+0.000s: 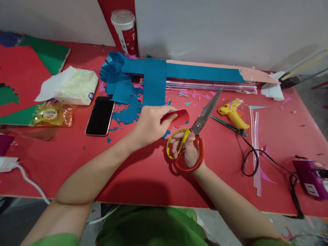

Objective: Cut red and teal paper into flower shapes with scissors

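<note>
Right now our L hand (pixel 150 124) has thumb & fingers pinched together on a small curved pc of red paper (pixel 182 118), held over the worktop (pixel 148 180) near its middle, free end pointing right. Our R hand (pixel 189 149) has its fingers curled round the handles of the scissors (pixel 207 113), palm up; the blades look together, aimed up & off to the right, near the paper but not on it.

Step in hand, we'd judge: trimming the red paper, prob. between snips. Another snip would call for swinging the blades round to the paper's edge, spreading them, & keeping our L fingertips out of their line.

Just beyond the L hand, a wide blue strip (pixel 154 85) lies across a long blue strip (pixel 203 72), w/ ruffled blue paper (pixel 119 89) to its left. The phone (pixel 99 115) lies near that, a tissue pack (pixel 81 85) further L. Over on the R we've got a yellow glue gun (pixel 234 114), w/ a green cutter (pixel 228 125) just beside it, then clear plastic strips (pixel 256 151). At the back stands a red-&-white cup (pixel 125 32).
</note>
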The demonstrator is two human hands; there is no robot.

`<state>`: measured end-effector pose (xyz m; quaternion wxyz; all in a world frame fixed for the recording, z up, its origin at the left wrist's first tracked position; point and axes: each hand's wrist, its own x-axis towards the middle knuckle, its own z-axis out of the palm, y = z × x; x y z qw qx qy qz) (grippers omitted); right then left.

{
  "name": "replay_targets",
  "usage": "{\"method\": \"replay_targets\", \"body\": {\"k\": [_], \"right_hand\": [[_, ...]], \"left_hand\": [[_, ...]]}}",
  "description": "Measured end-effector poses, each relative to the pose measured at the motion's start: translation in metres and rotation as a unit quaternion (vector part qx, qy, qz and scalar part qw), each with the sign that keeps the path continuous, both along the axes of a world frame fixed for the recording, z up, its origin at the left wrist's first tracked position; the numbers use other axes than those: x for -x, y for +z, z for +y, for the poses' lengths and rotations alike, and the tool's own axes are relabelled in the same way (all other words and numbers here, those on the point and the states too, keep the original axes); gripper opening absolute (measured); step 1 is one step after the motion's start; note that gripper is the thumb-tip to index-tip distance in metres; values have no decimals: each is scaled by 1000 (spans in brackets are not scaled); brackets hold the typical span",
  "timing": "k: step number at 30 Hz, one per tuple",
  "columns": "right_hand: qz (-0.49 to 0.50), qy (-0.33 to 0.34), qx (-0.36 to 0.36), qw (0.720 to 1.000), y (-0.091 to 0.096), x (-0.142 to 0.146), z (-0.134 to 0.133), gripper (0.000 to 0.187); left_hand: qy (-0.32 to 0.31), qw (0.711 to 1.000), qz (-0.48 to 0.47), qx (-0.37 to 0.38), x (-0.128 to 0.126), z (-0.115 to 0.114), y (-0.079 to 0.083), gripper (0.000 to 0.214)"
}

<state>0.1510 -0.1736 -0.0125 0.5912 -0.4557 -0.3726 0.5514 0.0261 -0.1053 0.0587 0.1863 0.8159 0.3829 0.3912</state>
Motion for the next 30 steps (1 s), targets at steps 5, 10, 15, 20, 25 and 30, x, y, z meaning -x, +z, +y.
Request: {"method": "replay_targets", "body": {"k": [5,10,15,20,25,30], "right_hand": [[-10,-8,25,1000,6,-5,1,31],[-3,-30,65,997,6,-3,1,29],[-5,-42,73,996,7,-2,2,26],[-15,-36,75,996,6,-3,0,25],[-59,-19,77,995,1,-4,-3,22],[-147,27,47,988,4,-7,-6,26]], "left_hand": [[-26,1000,2,-5,-5,-11,-25,11],[-5,1000,-13,15,-4,-20,-42,14],[16,998,-29,44,-5,-31,-48,14],[43,989,-54,131,-3,-40,-49,21],[37,971,-78,221,6,-43,-44,23],[1,956,-45,291,19,-38,-37,23]]}}
